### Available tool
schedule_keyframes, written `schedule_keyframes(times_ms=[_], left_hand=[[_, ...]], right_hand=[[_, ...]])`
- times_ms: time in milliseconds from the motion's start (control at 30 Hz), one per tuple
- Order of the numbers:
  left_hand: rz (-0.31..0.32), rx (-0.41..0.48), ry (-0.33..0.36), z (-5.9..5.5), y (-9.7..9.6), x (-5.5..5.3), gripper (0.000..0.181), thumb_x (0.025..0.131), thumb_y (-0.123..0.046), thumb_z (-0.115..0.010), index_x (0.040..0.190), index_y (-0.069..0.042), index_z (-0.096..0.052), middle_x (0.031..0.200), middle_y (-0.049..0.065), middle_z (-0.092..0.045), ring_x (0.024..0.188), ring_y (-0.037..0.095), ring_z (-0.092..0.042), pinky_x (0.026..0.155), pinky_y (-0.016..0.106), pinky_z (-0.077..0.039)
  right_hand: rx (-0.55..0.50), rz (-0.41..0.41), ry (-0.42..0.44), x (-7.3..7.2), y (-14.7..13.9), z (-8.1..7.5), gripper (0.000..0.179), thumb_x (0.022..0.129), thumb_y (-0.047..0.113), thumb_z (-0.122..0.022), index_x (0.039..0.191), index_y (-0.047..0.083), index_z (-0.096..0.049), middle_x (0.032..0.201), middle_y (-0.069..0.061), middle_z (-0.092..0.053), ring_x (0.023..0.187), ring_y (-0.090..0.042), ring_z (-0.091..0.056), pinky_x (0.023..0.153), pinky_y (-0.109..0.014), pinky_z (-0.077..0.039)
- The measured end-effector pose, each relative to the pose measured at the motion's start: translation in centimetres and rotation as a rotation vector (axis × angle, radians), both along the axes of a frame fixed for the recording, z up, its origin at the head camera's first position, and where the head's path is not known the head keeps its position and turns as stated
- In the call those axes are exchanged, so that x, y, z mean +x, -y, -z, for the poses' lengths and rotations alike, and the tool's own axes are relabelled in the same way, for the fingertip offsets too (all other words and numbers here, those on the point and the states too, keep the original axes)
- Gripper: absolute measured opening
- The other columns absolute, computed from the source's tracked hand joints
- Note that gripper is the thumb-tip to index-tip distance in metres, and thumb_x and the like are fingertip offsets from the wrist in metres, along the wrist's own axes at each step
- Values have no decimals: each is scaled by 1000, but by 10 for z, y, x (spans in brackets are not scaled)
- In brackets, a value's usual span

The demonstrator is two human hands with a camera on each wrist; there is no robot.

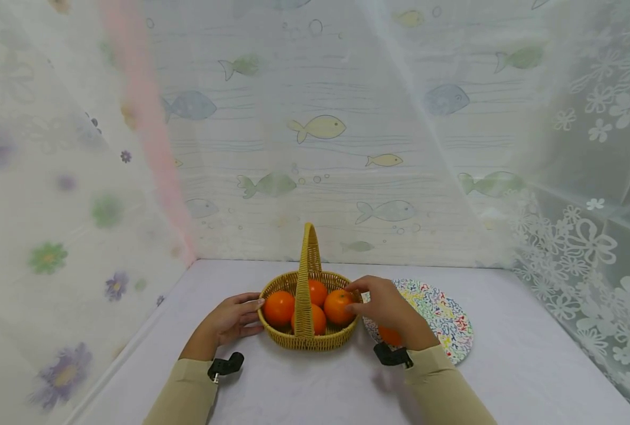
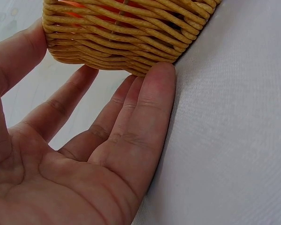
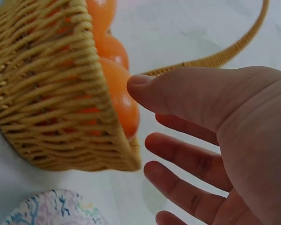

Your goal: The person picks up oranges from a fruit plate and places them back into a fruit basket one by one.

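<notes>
A yellow woven basket [image 1: 304,342] with a tall arched handle stands on the table, with several oranges [image 1: 280,308] inside. At its left end, my left hand [image 1: 232,319] touches the wicker wall, thumb by the rim and the other fingers extended against the outside. My right hand [image 1: 386,301] is over the basket's right rim, thumb and fingers spread around the rightmost orange [image 1: 339,307]. In the right wrist view the thumb tip overlaps that orange [image 3: 119,98], while the other fingers stand apart from it. Another orange [image 1: 390,335] lies on the plate, partly hidden under my right hand.
A round plate [image 1: 455,330] with a multicoloured speckled pattern lies right of the basket. White cloth covers the table [image 1: 304,389]. Sheer curtains with fish [image 1: 322,127] and flowers hang behind and along both sides.
</notes>
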State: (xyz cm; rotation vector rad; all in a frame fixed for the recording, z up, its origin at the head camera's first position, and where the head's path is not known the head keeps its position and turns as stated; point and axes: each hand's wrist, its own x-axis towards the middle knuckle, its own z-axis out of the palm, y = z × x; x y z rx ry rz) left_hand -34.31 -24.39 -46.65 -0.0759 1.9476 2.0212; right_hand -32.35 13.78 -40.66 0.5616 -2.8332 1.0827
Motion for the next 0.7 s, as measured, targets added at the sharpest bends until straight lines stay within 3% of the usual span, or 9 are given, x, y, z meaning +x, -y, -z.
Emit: schedule_keyframes(times_ms=[400, 700], left_hand=[[-2, -3, -1, -1, 0, 0, 63, 99, -33, -71, 151, -6, -48, 133, 11, -67, 110, 24, -71, 95, 50, -60], [5, 9, -1, -1, 0, -1, 64, 99, -33, -73, 151, -6, -48, 130, 9, -68, 109, 22, -71, 97, 50, -59]], right_hand=[[8, 31, 75, -8, -27, -4, 40, 88, 33, -84, 126, 23, -73, 136, -10, -65, 128, -36, -57, 105, -58, -51], [21, 3, 101, -12, -54, -7, 45, 88, 37, -84, 128, 23, -72, 138, -11, -65, 129, -36, -58, 103, -58, -52]])
